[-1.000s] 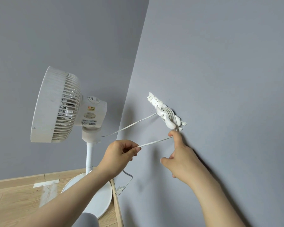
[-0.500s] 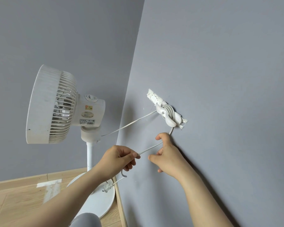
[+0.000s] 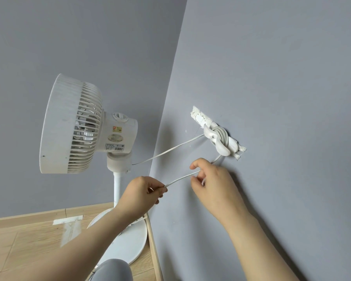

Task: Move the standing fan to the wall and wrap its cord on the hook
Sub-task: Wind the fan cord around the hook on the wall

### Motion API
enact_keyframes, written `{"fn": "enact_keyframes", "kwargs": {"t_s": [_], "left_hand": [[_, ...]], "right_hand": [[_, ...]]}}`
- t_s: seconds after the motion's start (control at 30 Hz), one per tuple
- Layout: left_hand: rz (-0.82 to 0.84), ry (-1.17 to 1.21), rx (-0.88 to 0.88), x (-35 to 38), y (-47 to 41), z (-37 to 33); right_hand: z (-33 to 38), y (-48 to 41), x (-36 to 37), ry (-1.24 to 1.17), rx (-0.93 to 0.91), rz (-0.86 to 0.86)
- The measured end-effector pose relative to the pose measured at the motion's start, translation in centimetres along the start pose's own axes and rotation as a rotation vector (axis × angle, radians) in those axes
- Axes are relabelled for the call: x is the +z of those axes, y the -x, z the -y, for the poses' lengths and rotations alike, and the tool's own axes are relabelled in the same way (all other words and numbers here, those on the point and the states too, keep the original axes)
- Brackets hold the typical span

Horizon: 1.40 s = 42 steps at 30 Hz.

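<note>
inspection note: the white standing fan [image 3: 73, 126] is standing upright on the wooden floor [image 3: 28, 240] in the corner, just beside the grey wall [image 3: 272, 78]. its cord [image 3: 181, 179] is running from the fan neck to the wall hook [image 3: 219, 141] and is lying wound around it in several turns. the free length is stretching between both hands. the left hand [image 3: 140, 195] is pinching it at the lower end, and the right hand [image 3: 215, 187] fingers [image 3: 198, 165] are pinching it just below the hook.
</note>
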<state>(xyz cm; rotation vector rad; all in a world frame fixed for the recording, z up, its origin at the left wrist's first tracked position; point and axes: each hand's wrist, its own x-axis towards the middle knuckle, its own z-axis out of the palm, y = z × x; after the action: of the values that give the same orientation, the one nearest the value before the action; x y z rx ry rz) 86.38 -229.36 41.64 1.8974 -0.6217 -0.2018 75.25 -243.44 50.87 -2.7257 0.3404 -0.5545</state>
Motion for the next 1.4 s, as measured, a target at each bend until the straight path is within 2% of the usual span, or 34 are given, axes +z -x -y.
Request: {"fn": "enact_keyframes", "kwargs": {"t_s": [0.07,0.13,0.33,0.53,0.7,0.8,0.97,1.17,1.4], "left_hand": [[-0.037,0.013,0.002,0.4,0.0,0.1],[-0.070,0.000,0.016,0.6,-0.1,0.2],[-0.106,-0.017,0.065,0.6,-0.2,0.2],[-0.048,0.110,0.003,-0.4,0.3,0.7],[-0.041,0.186,-0.053,-1.8,1.0,1.9],[-0.040,0.225,-0.079,-2.3,1.1,2.2],[-0.035,0.343,-0.090,-2.6,0.5,1.8],[-0.016,0.332,-0.066,-2.6,0.0,1.2],[-0.009,0.297,-0.099,-2.9,-0.3,2.3]], "right_hand": [[0.8,-0.2,0.0,0.068,-0.170,-0.043],[1.2,-0.7,0.3,0.169,-0.244,0.013],[1.2,-4.6,1.1,0.542,-0.230,0.196],[1.8,-7.7,1.3,0.628,-0.238,0.277],[2.6,-9.1,0.8,0.707,-0.346,0.295],[3.5,-10.3,0.1,0.765,-0.322,0.323],[4.0,-12.8,-0.8,0.707,-0.386,0.289],[3.9,-14.8,-2.8,0.570,-0.342,0.270],[2.7,-16.9,-5.2,0.561,-0.223,0.298]]}}
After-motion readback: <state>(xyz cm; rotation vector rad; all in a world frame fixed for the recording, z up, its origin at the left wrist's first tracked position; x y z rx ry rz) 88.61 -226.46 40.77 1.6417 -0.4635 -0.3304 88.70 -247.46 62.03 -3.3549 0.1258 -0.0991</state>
